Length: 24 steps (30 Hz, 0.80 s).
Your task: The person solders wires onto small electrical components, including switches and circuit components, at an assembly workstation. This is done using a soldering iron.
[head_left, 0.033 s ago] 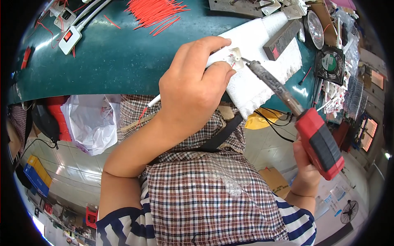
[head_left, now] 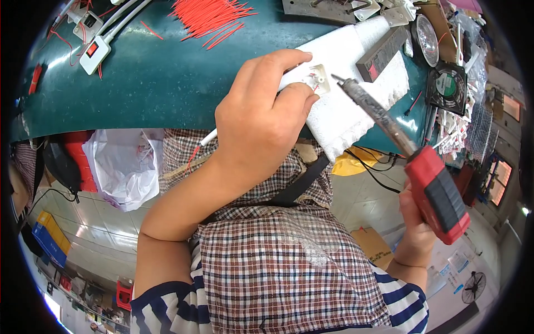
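Observation:
My left hand [head_left: 261,106] is closed around a white plastic switch housing [head_left: 319,77] over the table edge. Its open hollow faces up, showing a small post and short red wire ends inside. A white cable [head_left: 209,137] with red wire at its end emerges below the palm. In my right hand [head_left: 414,220] is a soldering iron [head_left: 436,195] with a red and black handle. The iron's dark tip points at the housing and stands a little to its right, apart from it. Most of my right fingers are hidden behind the handle.
Under the housing lies a white foam sheet [head_left: 345,122] bearing a dark rectangular block [head_left: 381,54]. Red tubing pieces [head_left: 206,16] are heaped at the back. A white switch [head_left: 95,54] with a red rocker lies far left. A small black fan [head_left: 446,88] stands right, beside a round metal dish [head_left: 427,40].
The soldering iron has shifted slightly right, its tip drawing away from the edge of the switch housing. My left hand and the housing look almost unmoved.

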Each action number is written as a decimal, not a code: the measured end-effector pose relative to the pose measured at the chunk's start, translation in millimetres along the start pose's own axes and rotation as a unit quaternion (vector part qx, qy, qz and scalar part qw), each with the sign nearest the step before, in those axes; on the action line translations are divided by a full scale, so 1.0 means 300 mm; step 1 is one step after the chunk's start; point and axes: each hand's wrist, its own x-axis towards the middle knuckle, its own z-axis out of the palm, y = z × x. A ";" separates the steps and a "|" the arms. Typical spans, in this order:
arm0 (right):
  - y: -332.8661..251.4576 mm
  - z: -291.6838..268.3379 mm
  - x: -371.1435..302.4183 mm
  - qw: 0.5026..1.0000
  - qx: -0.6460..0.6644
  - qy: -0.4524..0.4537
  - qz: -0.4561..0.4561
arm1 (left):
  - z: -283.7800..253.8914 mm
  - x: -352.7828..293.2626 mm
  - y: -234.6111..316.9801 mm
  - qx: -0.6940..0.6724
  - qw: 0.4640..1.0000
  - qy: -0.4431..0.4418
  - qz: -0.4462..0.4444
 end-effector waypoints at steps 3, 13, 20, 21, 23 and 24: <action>-0.028 -0.016 -0.024 0.983 -0.007 0.080 0.166 | -0.013 0.009 0.001 -0.003 1.000 -0.009 -0.009; 0.035 0.061 0.111 0.933 0.270 0.229 0.070 | -0.028 0.039 -0.006 -0.017 0.995 -0.090 -0.034; 0.037 0.087 0.108 0.916 0.295 0.259 0.080 | -0.165 0.108 0.016 -0.192 0.972 -0.063 -0.123; 0.043 0.085 0.102 0.914 0.298 0.264 0.080 | -0.226 0.126 0.020 -0.173 0.968 -0.094 -0.154; 0.050 0.081 0.098 0.916 0.289 0.263 0.095 | -0.376 0.121 -0.011 -0.123 0.961 -0.143 -0.203; 0.056 0.077 0.096 0.914 0.292 0.267 0.094 | -0.449 0.107 -0.038 -0.097 0.957 -0.163 -0.219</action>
